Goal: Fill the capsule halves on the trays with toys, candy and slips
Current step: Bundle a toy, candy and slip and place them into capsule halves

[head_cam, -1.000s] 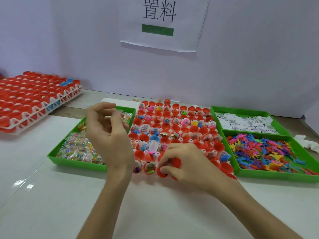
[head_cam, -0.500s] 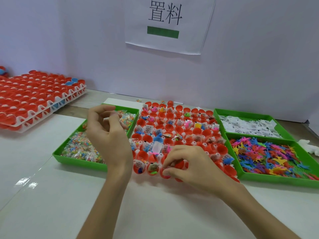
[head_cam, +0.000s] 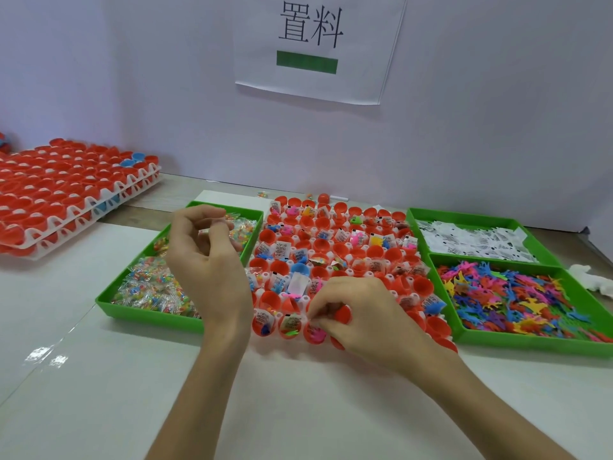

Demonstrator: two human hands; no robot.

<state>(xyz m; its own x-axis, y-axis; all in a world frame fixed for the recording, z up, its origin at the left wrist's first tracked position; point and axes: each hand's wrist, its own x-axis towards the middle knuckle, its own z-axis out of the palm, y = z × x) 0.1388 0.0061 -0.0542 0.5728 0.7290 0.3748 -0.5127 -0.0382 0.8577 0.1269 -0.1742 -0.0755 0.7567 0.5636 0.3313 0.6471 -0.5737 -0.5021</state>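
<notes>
Pinching a small piece point(head_cam: 313, 319), perhaps a slip, with the right hand point(head_cam: 361, 323) at a front-row capsule half point(head_cam: 314, 334) on the white tray point(head_cam: 350, 259). Holding the left hand point(head_cam: 205, 270) curled above the candy bin point(head_cam: 149, 315), contents impossible to tell. Could tip neighbouring halves through a careless knuckle.

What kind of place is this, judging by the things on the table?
Probably a hand-packing station for toy capsules. Rows of red capsule halves sit between green bins of candy, printed slips and plastic toys. More trays are stacked at left, and a printed sign hangs above.
</notes>
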